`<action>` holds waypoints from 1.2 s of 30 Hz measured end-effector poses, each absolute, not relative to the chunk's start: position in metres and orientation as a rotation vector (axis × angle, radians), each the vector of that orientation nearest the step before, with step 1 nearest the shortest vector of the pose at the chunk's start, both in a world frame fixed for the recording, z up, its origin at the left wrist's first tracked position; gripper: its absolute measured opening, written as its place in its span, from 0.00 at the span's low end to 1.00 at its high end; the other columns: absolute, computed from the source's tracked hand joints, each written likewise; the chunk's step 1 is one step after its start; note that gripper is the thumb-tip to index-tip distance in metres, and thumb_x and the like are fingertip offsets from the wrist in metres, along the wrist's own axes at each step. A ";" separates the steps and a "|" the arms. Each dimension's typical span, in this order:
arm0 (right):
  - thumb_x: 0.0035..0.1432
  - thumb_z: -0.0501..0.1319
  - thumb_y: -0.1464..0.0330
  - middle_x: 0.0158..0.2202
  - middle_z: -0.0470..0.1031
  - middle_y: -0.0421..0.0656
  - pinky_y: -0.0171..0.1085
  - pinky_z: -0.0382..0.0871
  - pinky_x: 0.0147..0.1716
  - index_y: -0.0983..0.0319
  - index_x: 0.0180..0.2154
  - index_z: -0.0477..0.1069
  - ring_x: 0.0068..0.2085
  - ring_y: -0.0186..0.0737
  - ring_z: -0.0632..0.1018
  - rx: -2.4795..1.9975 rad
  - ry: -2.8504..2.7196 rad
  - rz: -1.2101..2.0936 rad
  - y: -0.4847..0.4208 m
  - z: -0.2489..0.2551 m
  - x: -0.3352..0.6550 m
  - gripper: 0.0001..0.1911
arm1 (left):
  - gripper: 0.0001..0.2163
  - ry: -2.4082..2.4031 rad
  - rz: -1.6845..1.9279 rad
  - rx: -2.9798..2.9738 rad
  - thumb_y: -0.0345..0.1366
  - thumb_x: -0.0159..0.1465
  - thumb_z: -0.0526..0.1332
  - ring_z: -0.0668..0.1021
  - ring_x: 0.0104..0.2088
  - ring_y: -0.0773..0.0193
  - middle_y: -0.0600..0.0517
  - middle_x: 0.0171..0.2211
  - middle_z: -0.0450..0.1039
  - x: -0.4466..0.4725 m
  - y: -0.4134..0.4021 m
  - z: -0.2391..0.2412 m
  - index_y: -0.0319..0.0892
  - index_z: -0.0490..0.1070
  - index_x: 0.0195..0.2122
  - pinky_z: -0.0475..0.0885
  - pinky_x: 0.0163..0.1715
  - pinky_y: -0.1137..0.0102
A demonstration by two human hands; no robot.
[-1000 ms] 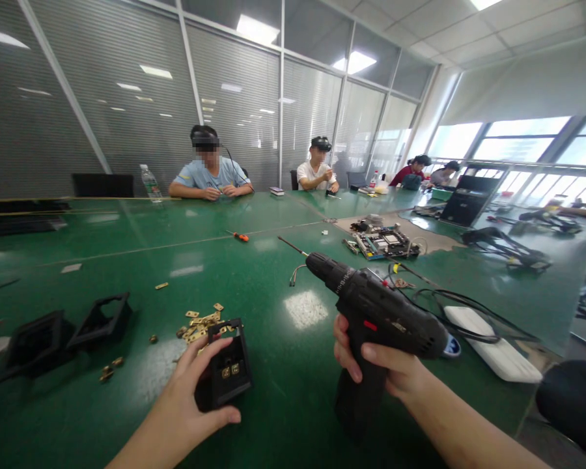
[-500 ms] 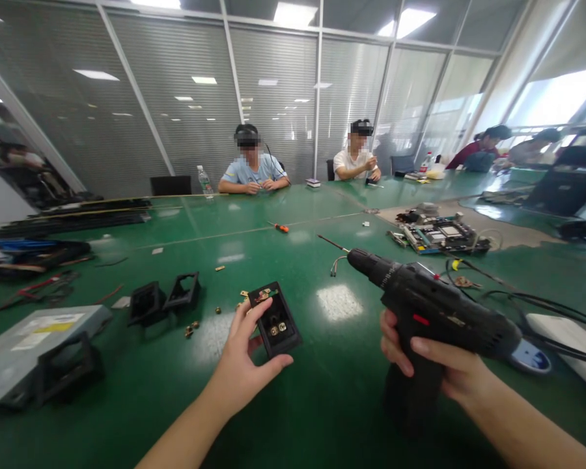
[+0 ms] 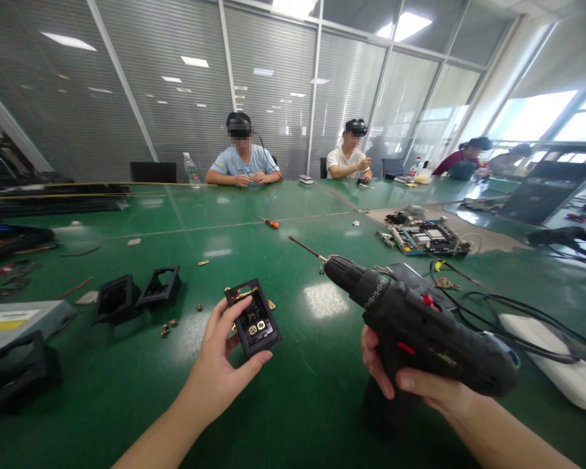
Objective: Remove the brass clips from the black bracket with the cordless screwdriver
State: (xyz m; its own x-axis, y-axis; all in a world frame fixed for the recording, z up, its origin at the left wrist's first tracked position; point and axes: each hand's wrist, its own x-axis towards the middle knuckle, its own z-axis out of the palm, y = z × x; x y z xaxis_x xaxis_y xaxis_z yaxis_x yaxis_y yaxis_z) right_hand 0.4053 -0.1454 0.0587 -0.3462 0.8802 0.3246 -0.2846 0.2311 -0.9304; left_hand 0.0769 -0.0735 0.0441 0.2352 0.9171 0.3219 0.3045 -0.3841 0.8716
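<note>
A small black rectangular housing with brass-coloured fittings inside is held by its edges in my left hand. One finger reaches over its upper end, and the thumb presses at the lower side. My right hand is wrapped round the grip of a black cordless drill. Its long thin bit points up and left, beyond the housing and apart from it. Small brass plates lie partly hidden behind the housing. Several brass pieces lie left of my left hand.
Two black frames and a grey metal box lie left. An orange screwdriver rests mid-table. A circuit board, cables and a white block are right. Two people sit opposite; others sit far right.
The whole view has swung slightly right, so most things sit further left. The drill has tilted a little, its bit now nearer the housing in view. Both hands keep their holds.
</note>
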 end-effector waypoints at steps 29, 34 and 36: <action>0.49 0.75 0.62 0.52 0.78 0.41 0.57 0.68 0.62 0.53 0.47 0.76 0.64 0.53 0.72 -0.676 -0.721 0.399 -0.116 0.088 0.504 0.23 | 0.25 1.287 1.140 2.042 0.47 0.52 0.71 0.80 0.54 0.46 0.43 0.59 0.73 0.080 -0.058 0.004 0.50 0.77 0.52 0.82 0.48 0.56; 0.47 0.74 0.60 0.53 0.78 0.43 0.56 0.72 0.58 0.54 0.48 0.75 0.58 0.53 0.77 -0.708 -0.719 0.353 -0.118 0.092 0.511 0.25 | 0.26 1.281 1.122 2.053 0.50 0.53 0.71 0.78 0.57 0.45 0.44 0.60 0.71 0.078 -0.053 -0.002 0.51 0.77 0.53 0.80 0.51 0.55; 0.47 0.74 0.60 0.53 0.78 0.43 0.56 0.72 0.57 0.54 0.49 0.75 0.59 0.54 0.77 -0.714 -0.720 0.345 -0.117 0.092 0.511 0.26 | 0.27 1.282 1.116 2.065 0.52 0.53 0.71 0.78 0.58 0.44 0.44 0.61 0.71 0.077 -0.051 -0.003 0.51 0.77 0.53 0.80 0.52 0.54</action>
